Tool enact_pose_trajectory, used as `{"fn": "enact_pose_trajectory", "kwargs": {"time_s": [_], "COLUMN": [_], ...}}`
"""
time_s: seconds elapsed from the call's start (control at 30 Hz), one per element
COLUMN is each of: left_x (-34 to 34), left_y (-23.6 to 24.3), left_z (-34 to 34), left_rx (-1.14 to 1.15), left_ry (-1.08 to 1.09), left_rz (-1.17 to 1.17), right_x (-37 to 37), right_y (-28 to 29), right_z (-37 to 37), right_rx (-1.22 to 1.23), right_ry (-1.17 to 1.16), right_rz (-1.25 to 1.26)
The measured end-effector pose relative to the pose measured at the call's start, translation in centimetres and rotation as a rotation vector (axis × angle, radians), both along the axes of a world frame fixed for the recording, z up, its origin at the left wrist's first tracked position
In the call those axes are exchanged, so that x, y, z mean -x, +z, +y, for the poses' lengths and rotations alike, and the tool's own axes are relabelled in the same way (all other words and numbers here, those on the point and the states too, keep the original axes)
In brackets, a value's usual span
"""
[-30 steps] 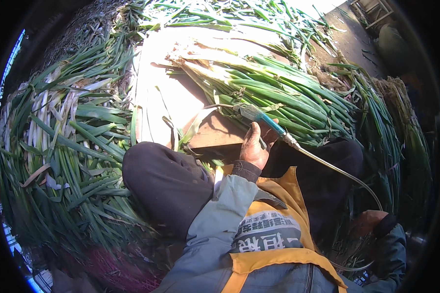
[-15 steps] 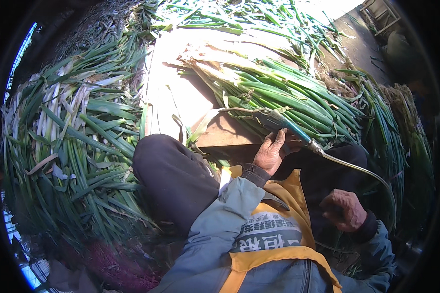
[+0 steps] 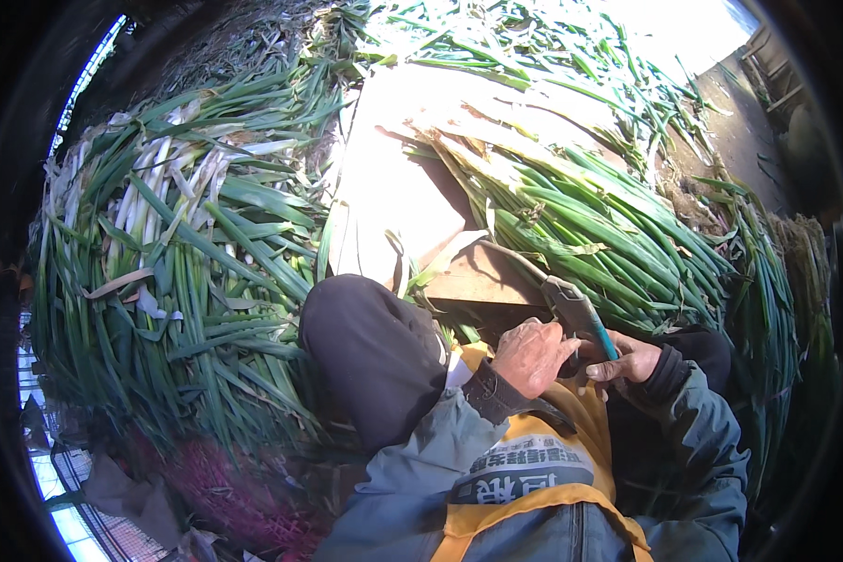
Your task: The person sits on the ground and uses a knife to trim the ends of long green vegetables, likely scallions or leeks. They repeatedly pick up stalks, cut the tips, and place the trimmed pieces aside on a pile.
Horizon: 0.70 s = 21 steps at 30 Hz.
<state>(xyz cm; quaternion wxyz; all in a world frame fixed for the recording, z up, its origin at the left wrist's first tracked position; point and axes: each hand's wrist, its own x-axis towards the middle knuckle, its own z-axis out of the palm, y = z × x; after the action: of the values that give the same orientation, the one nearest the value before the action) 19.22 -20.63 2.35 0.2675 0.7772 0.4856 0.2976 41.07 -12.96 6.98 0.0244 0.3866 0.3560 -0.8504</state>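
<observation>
An air blow gun [image 3: 579, 314] with a teal handle and a long thin nozzle points up and left in front of my lap. My right hand [image 3: 635, 359] grips the lower end of its handle, thumb along the side. My left hand [image 3: 531, 356] is right beside it, its fingers curled toward the handle and the right-hand fingers; what they close on is hidden. Past the nozzle, a bundle of green onions [image 3: 590, 225] lies across a sunlit wooden board [image 3: 492, 278], pale ends to the left and green leaves to the right.
A large heap of green onions [image 3: 187, 272] fills the left side. More green onions [image 3: 525, 42] lie beyond the board, and further bunches [image 3: 763, 281] stand at the right. Pink netting [image 3: 229, 496] sits at the lower left. My bent knee [image 3: 370, 347] is close to the board's near edge.
My right hand has come up from the right side and taken the blow gun's handle. The gun has turned to a steeper angle. My left hand has shifted off its earlier hold.
</observation>
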Motion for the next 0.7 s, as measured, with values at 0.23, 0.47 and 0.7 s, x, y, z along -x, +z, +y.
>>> {"fn": "enact_pose_trajectory", "kwargs": {"time_s": [0.23,0.47,0.7], "left_x": [18.1,42.0,37.3], "left_y": [8.6,-16.5,-26.8], "left_z": [4.7,12.5,18.5], "left_rx": [0.335,0.367,0.773], "left_ry": [0.471,1.004,1.094], "left_rz": [-0.195,0.391,0.395], "right_x": [-0.4,1.1,1.6], "right_y": [-4.0,-6.4,-8.2], "right_z": [1.5,4.3,4.2], "right_rx": [-0.113,-0.383,-0.384], "right_ry": [-0.199,-0.155,-0.060], "right_rz": [-0.081,-0.248,-0.318]}}
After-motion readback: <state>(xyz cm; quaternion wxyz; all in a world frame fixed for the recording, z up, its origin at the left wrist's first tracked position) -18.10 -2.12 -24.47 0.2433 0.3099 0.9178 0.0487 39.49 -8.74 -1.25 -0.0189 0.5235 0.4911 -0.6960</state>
